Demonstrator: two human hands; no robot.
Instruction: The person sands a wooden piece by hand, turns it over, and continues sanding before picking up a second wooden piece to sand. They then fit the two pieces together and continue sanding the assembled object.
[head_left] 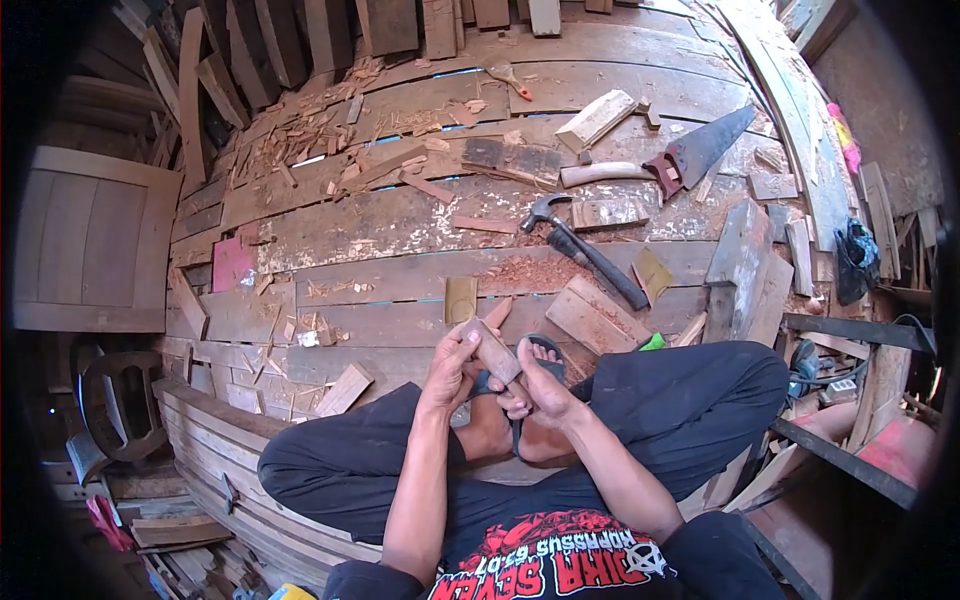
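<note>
Above my crossed legs, my left hand [450, 365] grips one side of a short brown wooden piece [494, 352] with a rounded end. My right hand [545, 392] is closed around the lower end of the same piece, its fingers partly hidden. A tan square [461, 298], which looks like sandpaper, lies on the floor just beyond my left hand. Another tan piece [653, 274] leans farther right. Past my hands rests a claw hammer [590, 262] with a dark handle. A wooden block [597, 314] sits to the right of my right hand.
A handsaw [705, 148] lies at the far right beside a pale wooden handle [606, 174]. Shavings and offcuts litter the plank floor [365, 262]. A brush [510, 80] lies farther back. Boards [290, 50] lean along the back, and a panelled door [95, 240] stands left.
</note>
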